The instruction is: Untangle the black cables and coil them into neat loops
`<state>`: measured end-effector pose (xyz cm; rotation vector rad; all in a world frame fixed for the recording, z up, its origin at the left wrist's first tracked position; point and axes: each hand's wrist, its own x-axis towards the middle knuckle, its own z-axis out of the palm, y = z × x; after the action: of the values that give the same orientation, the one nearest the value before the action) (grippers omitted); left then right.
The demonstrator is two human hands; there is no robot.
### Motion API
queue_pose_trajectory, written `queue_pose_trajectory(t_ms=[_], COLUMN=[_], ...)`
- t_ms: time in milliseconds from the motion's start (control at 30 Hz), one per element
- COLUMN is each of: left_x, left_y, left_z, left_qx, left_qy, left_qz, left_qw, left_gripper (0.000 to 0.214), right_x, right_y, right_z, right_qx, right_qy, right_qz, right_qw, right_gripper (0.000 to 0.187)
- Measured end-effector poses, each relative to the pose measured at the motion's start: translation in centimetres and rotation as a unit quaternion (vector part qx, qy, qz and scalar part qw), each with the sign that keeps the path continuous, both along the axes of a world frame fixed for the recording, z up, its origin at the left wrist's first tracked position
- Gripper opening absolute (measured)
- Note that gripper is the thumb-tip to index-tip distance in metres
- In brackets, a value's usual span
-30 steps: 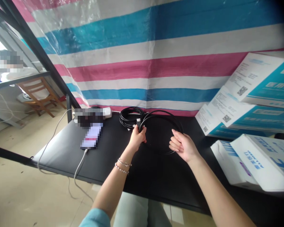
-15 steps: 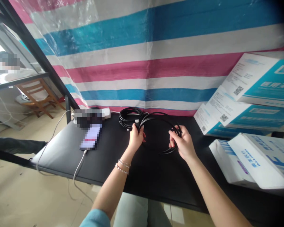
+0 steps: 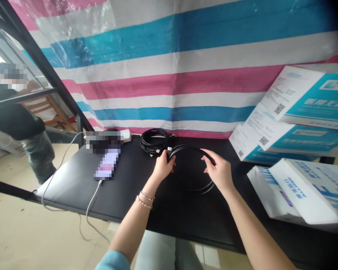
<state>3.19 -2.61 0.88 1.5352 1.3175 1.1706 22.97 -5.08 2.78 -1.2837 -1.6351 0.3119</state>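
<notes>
A black cable (image 3: 188, 147) runs in loose loops between my hands above the black tabletop (image 3: 124, 191). My left hand (image 3: 162, 165) pinches it at the left, right beside its light-coloured connector (image 3: 169, 149). On the other side, my right hand (image 3: 220, 171) is closed around the loops, with the index finger stretched along them. The lower part of the loops hangs below the right hand and looks blurred. Just behind my left hand lies a second, coiled black cable (image 3: 154, 134) with pale connector ends.
At the left are a phone (image 3: 107, 165) with a charging cord (image 3: 93, 200) and a white plug block (image 3: 126, 135). Stacked cartons (image 3: 295, 97) and more white boxes (image 3: 304, 191) occupy the right. A striped sheet (image 3: 146, 82) hangs behind. A person (image 3: 19, 120) stands beyond the frame.
The loops between my hands have drawn together into a tighter arc, and the right hand has moved slightly down. A person has come into view at the far left.
</notes>
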Motion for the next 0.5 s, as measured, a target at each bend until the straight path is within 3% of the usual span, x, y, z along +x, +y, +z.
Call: queue_pose_trajectory(t_ms=[233, 500], left_x=[0.20, 0.47], left_y=[-0.27, -0.41], left_z=[0.37, 0.31], left_qx=[-0.004, 0.003], left_qy=[0.019, 0.008], left_qz=[-0.052, -0.004], left_qw=[0.998, 1.000], left_gripper=[0.020, 0.026], right_x=[0.00, 0.16], right_y=[0.39, 0.47], right_z=[-0.24, -0.32], right_qx=[0.047, 0.066], right_qy=[-0.077, -0.084], right_qz=[-0.044, -0.045], right_qw=[0.995, 0.993], right_gripper=[0.024, 0.023])
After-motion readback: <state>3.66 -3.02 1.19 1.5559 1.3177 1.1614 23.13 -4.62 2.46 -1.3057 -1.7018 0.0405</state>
